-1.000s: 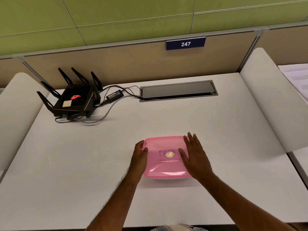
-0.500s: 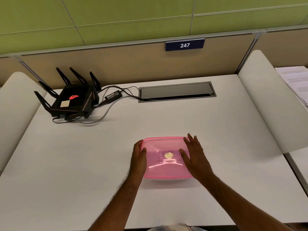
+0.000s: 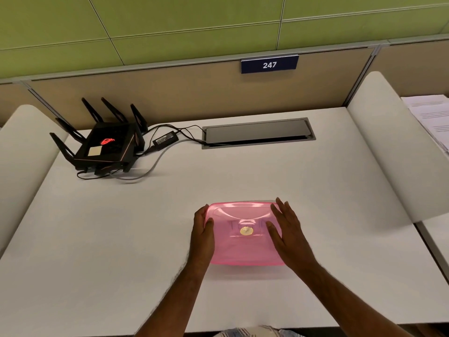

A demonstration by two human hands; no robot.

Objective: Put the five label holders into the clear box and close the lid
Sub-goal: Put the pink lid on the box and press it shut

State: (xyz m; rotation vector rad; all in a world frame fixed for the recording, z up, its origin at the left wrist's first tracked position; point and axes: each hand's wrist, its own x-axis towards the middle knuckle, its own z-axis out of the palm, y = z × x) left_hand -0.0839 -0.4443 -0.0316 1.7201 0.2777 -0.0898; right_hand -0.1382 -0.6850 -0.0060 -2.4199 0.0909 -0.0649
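Translucent pink plastic lid [image 3: 243, 249] sits on the clear box, near the front middle of the white counter [image 3: 267, 171]; box body mostly hidden under the lid, only a thin pale edge shows at the far right corner. Small round yellowish sticker [image 3: 246, 231] at lid centre. Contents: can't make out any label holders through the pink. Left hand [image 3: 202, 235] is on the lid's left edge, thumb on top, fingers wrapped down the side, gripping it. Right hand [image 3: 289, 235] lies flat on the lid's right part, fingers straight and slightly spread, pressing, holding nothing. Both forearms come in from the front edge. Far left: black router with antennas [image 3: 107, 144], cables running to a grey cable hatch [image 3: 257, 133].
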